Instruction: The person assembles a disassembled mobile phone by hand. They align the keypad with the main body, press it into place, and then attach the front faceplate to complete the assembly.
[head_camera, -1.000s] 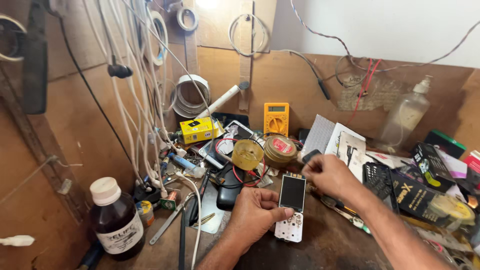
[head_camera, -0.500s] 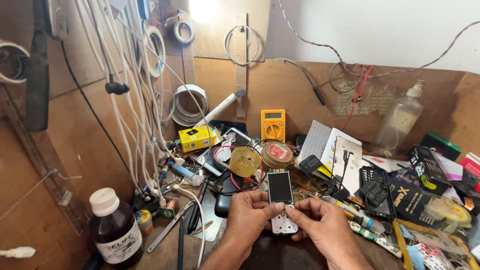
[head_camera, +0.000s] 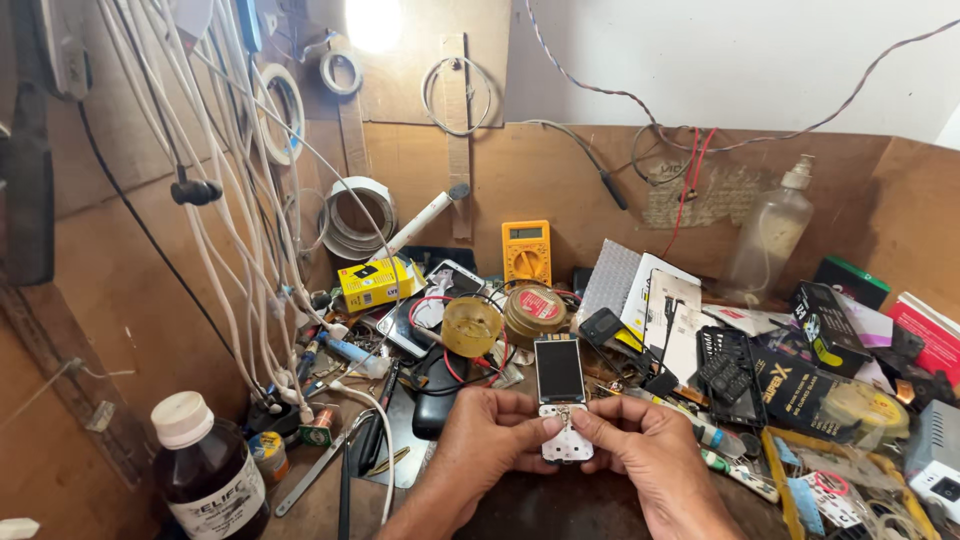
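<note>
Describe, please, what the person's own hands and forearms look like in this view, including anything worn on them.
Both the left hand and the right hand are bare: no gloves, rings, watch or bracelet show. The forearms are bare too, with no sleeve reaching into view. The fingernails that show are cut short. Nothing is marked on them.

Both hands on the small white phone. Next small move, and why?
Probably press or pry at the keypad end: the left hand and right hand pinch the lower part of the white phone, thumbs meeting on it, while its screen end stands free and upright.
</note>
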